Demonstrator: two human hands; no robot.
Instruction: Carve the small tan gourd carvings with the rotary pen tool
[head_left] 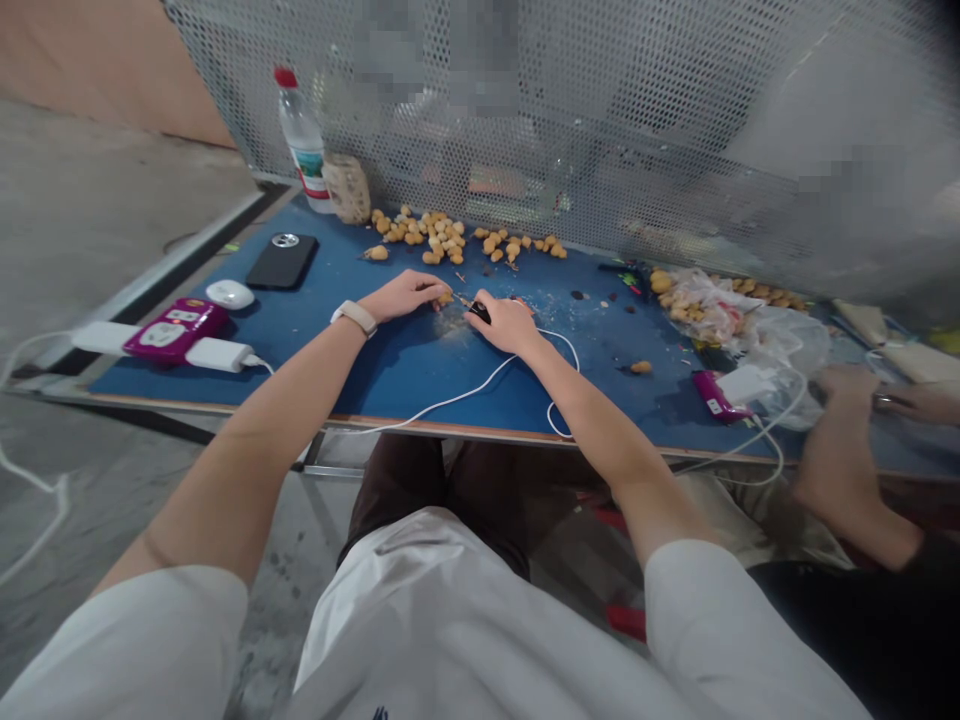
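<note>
The left hand [401,295] is held over a blue-topped worktop [405,385], its fingers [429,290] drawn together on a small tan lump [445,297], which is pinched just above the surface. A small black-handled tool [478,312] is gripped in the right hand [506,322], with the fingers closed around the handle and the thin metal tip pointed at the lump, just beside it. Loose tan lumps [424,235] are scattered along the far side of the worktop, and more are held in a clear plastic bag [697,310] to the right. A white cable [480,385] is laid across the worktop near the right wrist. A smartphone [283,260] and a magenta power socket [176,332] are placed to the left, and a plastic water bottle [300,130] stands at the far edge. A co-worker's hand [847,430] is seen at the right.
</note>
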